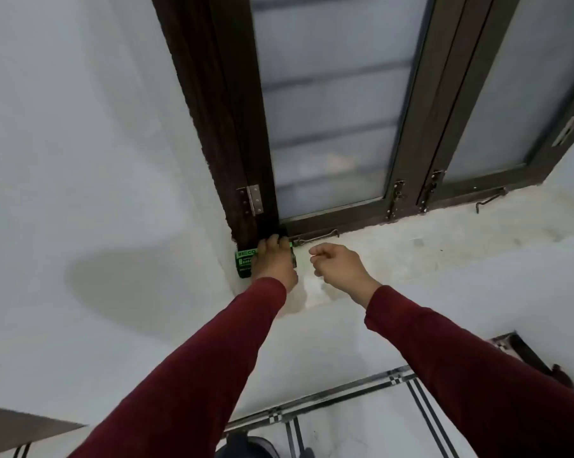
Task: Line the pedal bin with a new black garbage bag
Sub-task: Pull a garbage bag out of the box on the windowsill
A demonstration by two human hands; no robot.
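Garbage bag pack [246, 259]: a black packet with a green label, lying on the window sill [411, 246] in its left corner, tight against the foot of the dark window frame [242, 133].
Left hand [275, 259]: laid over the top of the pack, fingers curled down around it and gripping it; only the pack's left end, with the green label, shows past the knuckles.
Right hand [337, 264]: just to the right of the pack, above the sill and not touching the pack; fingers loosely curled inward, thumb near the fingertips, nothing visibly held.
Sleeves: both arms in dark red long sleeves, reaching up from below toward the sill.
Window latch hook [315, 238]: lies along the sill at the base of the frame, just behind the gap between the two hands.
Hinge [254, 200]: on the frame directly above the pack.
Floor: pale tiles with dark stripe borders, below the sill.
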